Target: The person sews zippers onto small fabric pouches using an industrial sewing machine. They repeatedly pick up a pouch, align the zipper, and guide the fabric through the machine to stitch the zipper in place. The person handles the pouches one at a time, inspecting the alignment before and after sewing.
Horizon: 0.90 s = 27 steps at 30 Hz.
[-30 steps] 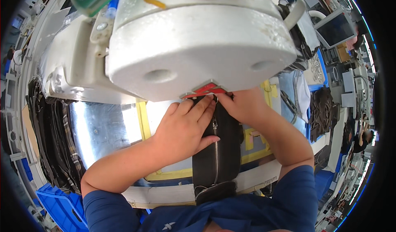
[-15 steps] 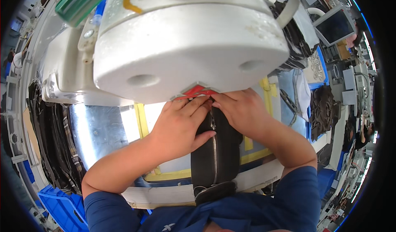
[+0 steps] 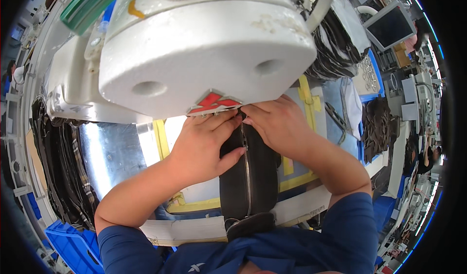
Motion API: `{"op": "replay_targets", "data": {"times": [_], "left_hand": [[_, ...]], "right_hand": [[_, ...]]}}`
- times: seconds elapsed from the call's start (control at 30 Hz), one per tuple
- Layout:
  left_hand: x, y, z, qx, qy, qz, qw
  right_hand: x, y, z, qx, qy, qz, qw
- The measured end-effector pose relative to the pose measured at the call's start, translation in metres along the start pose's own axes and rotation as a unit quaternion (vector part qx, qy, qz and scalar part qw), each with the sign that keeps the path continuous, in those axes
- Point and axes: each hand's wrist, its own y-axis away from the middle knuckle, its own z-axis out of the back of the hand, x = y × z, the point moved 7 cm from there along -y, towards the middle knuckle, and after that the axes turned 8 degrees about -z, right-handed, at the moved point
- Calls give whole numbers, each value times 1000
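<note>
A long black cloth piece with a silver zipper (image 3: 247, 176) runs from under the white sewing machine head (image 3: 204, 55) down toward my body. My left hand (image 3: 206, 145) lies flat on its left side, fingers stretched up beneath the machine head and thumb out against the zipper. The fingertips are partly hidden there. My right hand (image 3: 279, 125) is on the right side, thumb and forefinger pinched on the cloth beside the zipper's upper end. Its other fingers reach under the machine. Needle and presser foot are hidden by the machine head.
Yellow tape (image 3: 194, 207) borders the work surface. Dark cloth pieces (image 3: 61, 162) are stacked at left, above a blue crate (image 3: 73, 245). To the right lie scissors (image 3: 336, 120), a dark cloth pile (image 3: 378, 128) and a tray of metal parts (image 3: 368, 74). A screen (image 3: 390, 28) stands farther off.
The view has shifted slightly, so the machine head appears farther left and its red badge shows more fully. Both hands keep nearly the same hold on the black cloth.
</note>
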Motion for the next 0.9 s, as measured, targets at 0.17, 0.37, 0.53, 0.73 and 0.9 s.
{"op": "replay_targets", "data": {"times": [0.17, 0.37, 0.53, 0.73, 0.9], "left_hand": [[-3, -2, 3, 13, -7, 4, 1000], [7, -3, 10, 3, 3, 28, 1000], [12, 4, 19, -15, -31, 34, 999], [12, 4, 18, -20, -50, 25, 998], [13, 3, 16, 41, -40, 66, 996]], "right_hand": [[0, 0, -1, -8, 4, -15, 1000], [10, -14, -10, -1, 13, -26, 1000], [16, -24, -22, 35, 26, -32, 999], [19, -22, -17, -17, 14, -4, 1000], [17, -20, -19, 2, 15, -9, 1000]]}}
